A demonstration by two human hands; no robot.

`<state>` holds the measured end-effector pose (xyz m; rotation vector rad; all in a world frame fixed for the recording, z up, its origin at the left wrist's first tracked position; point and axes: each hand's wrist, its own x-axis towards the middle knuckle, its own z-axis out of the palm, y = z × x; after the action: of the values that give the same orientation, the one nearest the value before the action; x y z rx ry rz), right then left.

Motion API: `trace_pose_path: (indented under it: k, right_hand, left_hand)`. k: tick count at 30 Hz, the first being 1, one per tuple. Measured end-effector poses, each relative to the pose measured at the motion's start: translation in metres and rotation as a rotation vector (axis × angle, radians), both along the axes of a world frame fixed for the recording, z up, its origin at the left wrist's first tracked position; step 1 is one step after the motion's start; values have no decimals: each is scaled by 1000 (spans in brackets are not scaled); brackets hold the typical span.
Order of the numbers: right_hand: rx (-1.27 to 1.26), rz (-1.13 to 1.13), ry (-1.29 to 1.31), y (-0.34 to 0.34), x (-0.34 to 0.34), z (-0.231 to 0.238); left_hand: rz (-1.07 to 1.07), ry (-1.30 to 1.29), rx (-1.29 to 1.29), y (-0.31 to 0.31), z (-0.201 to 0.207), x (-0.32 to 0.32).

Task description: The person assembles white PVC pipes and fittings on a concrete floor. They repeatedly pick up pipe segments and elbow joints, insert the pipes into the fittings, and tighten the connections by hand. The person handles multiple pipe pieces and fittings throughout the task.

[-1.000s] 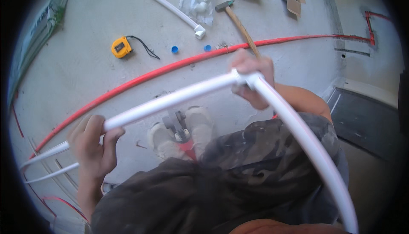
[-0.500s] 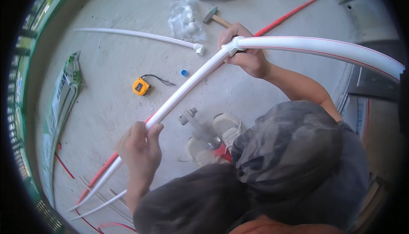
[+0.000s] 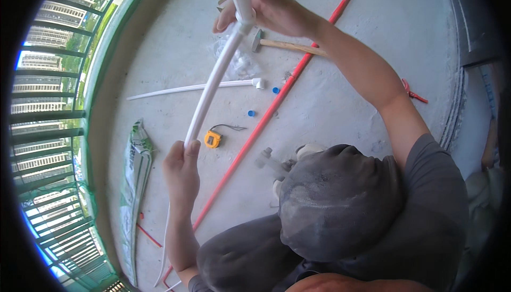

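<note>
A: Look, the far part of the white pipe (image 3: 208, 95) swung! Half a second ago it stuck out to the right, and now it goes up past the top edge.

B: The right hand (image 3: 278, 13) changed too. It was wrapped round the white joint (image 3: 244, 23), but now its thumb sticks out away from it.

A: Is it holding on?

B: I can't tell. The hand is blurry. Some fingers peek out on the left of the pipe, close by the joint, but I can't see if they squeeze.

A: And the left hand (image 3: 182, 172)?

B: That one holds tight. Its fingers curl round the lower part of the pipe.

A: So where is the pipe?

B: Up over the grey floor (image 3: 340, 111). It goes from the left hand to the joint by the right hand, then out of sight.

A: What lies on the floor?

B: A long red pipe (image 3: 239, 156), with a hammer (image 3: 290, 45) across it. To the left of it are two blue caps (image 3: 251, 113), a yellow tape measure (image 3: 212, 140), a clear bag (image 3: 240, 63) and another white pipe (image 3: 175, 90) with a bent end.
</note>
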<state>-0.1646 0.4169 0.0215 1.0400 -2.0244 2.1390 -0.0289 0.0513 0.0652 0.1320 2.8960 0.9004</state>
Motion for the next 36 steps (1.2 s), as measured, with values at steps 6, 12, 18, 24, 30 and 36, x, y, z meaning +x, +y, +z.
trace_pose_path:
  k: [6,12,18,24,30,36]
  right_hand:
    - [-104,-290,144,-14,-34,39]
    - [-101,-285,-21,-18,-19,26]
    - [-339,-143,-153,-19,9,5]
    - [-392,-170,-267,-14,28,2]
    - [-285,-65,-186,-9,13,-16]
    - [-230,0,-188,-12,2,-32]
  left_hand:
    - [30,-74,81,-4,28,-6]
    - [65,-195,154,-1,37,12]
    - [34,-235,156,9,20,23]
    - [35,-293,130,21,16,21]
    - [24,-287,144,20,7,16]
    - [31,-285,179,11,-7,16]
